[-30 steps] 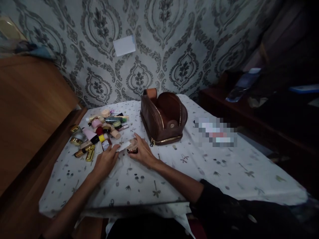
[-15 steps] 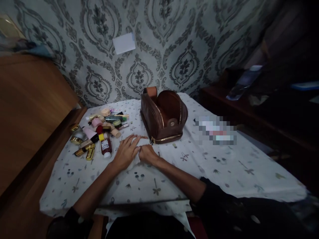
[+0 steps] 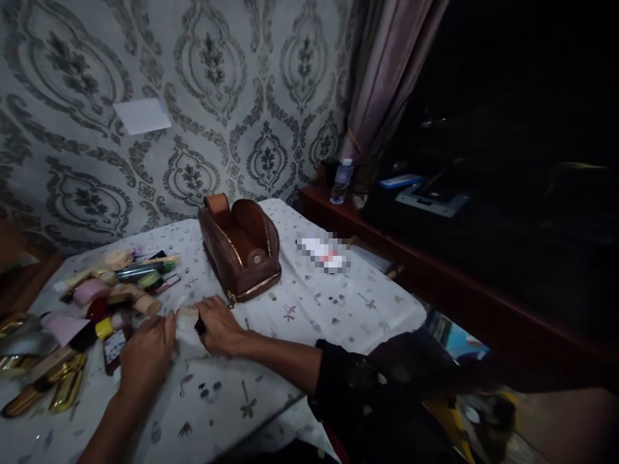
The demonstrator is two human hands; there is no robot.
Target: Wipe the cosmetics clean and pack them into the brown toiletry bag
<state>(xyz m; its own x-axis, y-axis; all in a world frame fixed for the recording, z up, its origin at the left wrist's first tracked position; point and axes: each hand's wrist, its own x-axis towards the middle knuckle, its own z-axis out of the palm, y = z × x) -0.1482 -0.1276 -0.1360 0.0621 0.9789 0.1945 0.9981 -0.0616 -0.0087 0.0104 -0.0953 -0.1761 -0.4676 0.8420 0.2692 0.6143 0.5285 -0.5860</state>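
Observation:
My left hand [image 3: 147, 348] is closed on one side of a crumpled white tissue [image 3: 186, 319], low over the table. My right hand [image 3: 218, 326] has its fingers curled on the other side of it. A small dark glossy object [image 3: 200, 325] shows at the right hand's fingers; its kind is unclear. Just beyond the right hand stands a brown leather toiletry bag [image 3: 242, 277], unzipped, its inside showing. Beside the left hand lie several cosmetics, among them a dark red bottle with a label [image 3: 114, 348], a pink tube [image 3: 62, 327] and a gold tube [image 3: 68, 383].
The table has a white printed cloth [image 3: 285, 348]. A blurred-out item [image 3: 323, 252] lies right of the bag. A clear bottle [image 3: 341, 182] stands on a dark red shelf [image 3: 309, 193] at the right. A white card [image 3: 142, 116] is on the patterned wall.
My view has swung right, so the bag and cosmetics appear further left. My hands have drawn slightly apart, and the left fingers, earlier spread flat, are now closed on the tissue.

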